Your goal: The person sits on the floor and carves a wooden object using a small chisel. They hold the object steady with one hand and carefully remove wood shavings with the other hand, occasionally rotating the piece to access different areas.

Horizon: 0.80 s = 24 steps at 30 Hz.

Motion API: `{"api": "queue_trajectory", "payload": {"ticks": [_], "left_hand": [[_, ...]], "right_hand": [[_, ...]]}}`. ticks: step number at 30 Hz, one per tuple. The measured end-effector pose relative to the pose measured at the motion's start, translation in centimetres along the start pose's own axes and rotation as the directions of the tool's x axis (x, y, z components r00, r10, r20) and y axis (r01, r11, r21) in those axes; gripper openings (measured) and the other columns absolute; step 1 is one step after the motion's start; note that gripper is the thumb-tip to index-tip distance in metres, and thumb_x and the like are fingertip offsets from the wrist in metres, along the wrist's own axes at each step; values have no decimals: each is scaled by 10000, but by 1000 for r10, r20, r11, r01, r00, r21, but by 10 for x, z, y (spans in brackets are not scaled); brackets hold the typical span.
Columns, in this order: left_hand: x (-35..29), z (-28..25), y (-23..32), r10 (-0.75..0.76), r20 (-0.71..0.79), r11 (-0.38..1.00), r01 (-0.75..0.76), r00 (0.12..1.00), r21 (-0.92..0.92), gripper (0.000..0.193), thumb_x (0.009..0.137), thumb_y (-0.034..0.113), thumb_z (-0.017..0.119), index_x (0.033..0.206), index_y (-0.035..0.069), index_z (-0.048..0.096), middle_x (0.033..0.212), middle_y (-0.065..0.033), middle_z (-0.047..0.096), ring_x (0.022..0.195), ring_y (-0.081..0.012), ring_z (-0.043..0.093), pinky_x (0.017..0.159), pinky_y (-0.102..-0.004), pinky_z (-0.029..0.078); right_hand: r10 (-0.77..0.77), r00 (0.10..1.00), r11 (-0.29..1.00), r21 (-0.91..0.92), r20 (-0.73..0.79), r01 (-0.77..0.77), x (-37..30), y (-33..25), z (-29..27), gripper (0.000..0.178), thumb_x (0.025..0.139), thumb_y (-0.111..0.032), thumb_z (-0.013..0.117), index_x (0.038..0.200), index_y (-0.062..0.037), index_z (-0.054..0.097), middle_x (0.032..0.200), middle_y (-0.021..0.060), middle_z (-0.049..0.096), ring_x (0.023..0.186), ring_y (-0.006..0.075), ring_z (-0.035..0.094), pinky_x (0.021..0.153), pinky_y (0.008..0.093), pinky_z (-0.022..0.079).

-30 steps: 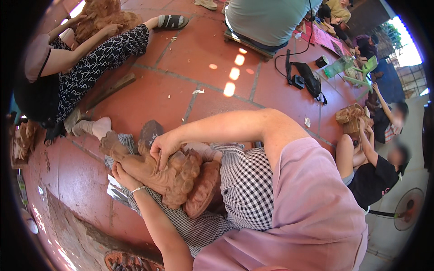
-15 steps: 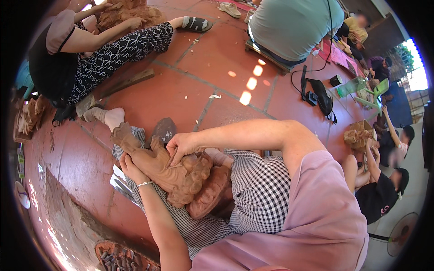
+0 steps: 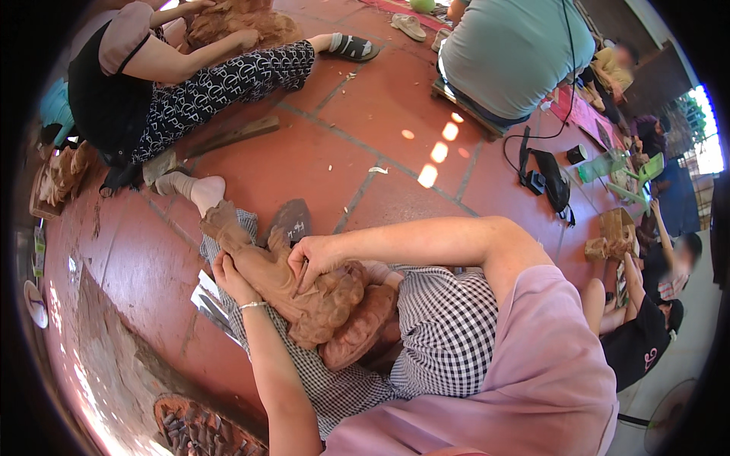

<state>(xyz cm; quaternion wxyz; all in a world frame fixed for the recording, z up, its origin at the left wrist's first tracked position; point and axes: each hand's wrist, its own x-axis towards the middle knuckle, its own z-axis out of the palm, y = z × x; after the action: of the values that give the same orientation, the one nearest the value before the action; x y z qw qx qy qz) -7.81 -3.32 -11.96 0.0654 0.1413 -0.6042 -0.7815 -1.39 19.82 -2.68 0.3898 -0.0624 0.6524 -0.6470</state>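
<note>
A brown carved wooden figure (image 3: 268, 280) lies slanting across my lap, on black-and-white checked cloth. My left hand (image 3: 234, 280), with a bracelet at its wrist, wraps round the figure's near-left side. Pressed down on the figure's middle is my right hand (image 3: 313, 257), its fingers bunched together. Whatever sits between those fingers, if anything, is hidden. Against the figure's lower right rests a reddish carved wooden piece (image 3: 363, 327) with a rounded, ridged edge. A dark flat oval piece (image 3: 293, 219) shows just beyond the figure.
A round container of chisel-like tools (image 3: 199, 429) stands at the lower left, beside a long wooden slab (image 3: 114, 342). A wooden strip (image 3: 239, 135) lies on the tiles (image 3: 395, 197). Co-workers sit around; a black bag (image 3: 549, 182) and cable lie at right.
The whole view has shifted slightly, so the scene sits a little further right and lower. My right hand's fingers have moved slightly on the figure; my left keeps its hold.
</note>
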Motion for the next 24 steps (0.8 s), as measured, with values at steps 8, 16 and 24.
{"api": "queue_trajectory", "payload": {"ticks": [8, 16, 24], "left_hand": [[5, -5, -6, 9, 10, 1000, -9, 1000, -12, 175, 982, 109, 530, 1096, -8, 593, 1058, -78, 627, 939, -152, 587, 854, -284, 500], [2, -5, -2, -8, -1, 1000, 8, 1000, -17, 157, 982, 92, 527, 1087, -2, 597, 1049, -71, 629, 936, -137, 587, 837, -268, 505], [3, -4, -4, 0, -11, 999, -1, 1000, -47, 157, 985, 97, 531, 1089, -3, 594, 1042, -73, 631, 935, -146, 590, 848, -273, 503]], "right_hand": [[145, 979, 954, 244, 141, -176, -2, 8, -38, 181, 786, -5, 791, 755, -47, 618, 820, 30, 687, 792, 109, 647, 670, 248, 506], [49, 998, 992, 120, -40, -44, -10, -3, -8, 180, 787, -4, 791, 770, -33, 614, 851, 44, 704, 816, 104, 653, 715, 231, 504], [35, 992, 989, 142, 122, -52, -7, 3, -31, 176, 802, 36, 752, 780, -24, 588, 884, 100, 723, 1016, 184, 695, 813, 253, 541]]}}
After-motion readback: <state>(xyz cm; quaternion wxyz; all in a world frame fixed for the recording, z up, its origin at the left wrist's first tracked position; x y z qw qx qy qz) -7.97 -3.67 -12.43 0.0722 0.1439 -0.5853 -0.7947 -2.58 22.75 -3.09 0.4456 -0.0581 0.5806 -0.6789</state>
